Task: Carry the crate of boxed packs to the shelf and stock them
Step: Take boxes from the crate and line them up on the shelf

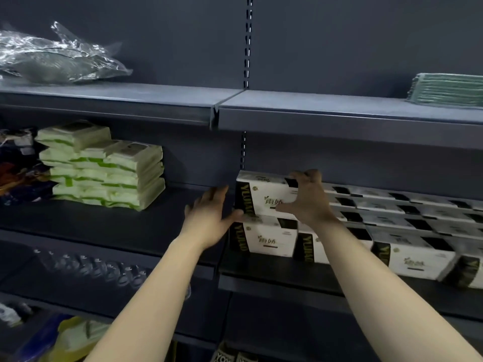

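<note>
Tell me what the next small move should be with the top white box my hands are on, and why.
Probably nudge the top box square over the lower box, then let go. The right hand grips its upper right corner, the left hand sits flat at its left end with straight fingers, and the box already seems to rest on the one below.

YUJIAO runs in gold letters up the black end of the box (266, 197) gripped by the right hand (308, 199); its white front reads 雨娇. The lower box (269, 239), directly under the grip, carries both marks, as does the row (413, 257) right of it. Smaller print is blurred.
</note>
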A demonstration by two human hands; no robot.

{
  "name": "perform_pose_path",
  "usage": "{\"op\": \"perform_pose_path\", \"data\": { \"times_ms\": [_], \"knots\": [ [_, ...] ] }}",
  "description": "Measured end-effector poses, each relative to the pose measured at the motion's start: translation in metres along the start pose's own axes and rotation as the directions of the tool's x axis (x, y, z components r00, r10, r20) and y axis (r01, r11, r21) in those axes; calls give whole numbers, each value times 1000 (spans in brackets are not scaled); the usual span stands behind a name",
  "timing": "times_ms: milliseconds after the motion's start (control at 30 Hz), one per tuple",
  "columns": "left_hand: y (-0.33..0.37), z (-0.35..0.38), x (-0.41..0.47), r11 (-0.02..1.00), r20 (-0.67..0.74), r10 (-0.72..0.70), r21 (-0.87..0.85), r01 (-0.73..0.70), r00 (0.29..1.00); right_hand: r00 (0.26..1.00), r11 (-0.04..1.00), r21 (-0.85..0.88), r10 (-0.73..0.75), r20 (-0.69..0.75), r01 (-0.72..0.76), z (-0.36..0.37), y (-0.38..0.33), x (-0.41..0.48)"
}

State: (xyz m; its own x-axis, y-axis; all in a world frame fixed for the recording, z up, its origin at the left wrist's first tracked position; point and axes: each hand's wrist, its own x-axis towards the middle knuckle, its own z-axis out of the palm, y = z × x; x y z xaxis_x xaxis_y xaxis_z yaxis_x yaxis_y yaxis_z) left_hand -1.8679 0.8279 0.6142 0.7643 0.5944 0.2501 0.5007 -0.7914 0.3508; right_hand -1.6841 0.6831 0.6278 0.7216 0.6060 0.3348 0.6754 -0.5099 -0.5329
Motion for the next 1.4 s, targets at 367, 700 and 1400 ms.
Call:
{"op": "perform_pose_path", "data": {
  "times_ms": [367,700,1400],
  "knots": [
    [-8,25,71,995,-34,54,-88,-56,998,999,993,-115,37,-26,-40,21,18,84],
    [-5,43,111,996,-10,42,-77,-43,999,999,986,-164,37,-13,-38,31,22,116],
    [-1,45,97,996,11,-12,-86,13,1000,998,997,-75,27,55,-22,27,38,112]
  ]
}}
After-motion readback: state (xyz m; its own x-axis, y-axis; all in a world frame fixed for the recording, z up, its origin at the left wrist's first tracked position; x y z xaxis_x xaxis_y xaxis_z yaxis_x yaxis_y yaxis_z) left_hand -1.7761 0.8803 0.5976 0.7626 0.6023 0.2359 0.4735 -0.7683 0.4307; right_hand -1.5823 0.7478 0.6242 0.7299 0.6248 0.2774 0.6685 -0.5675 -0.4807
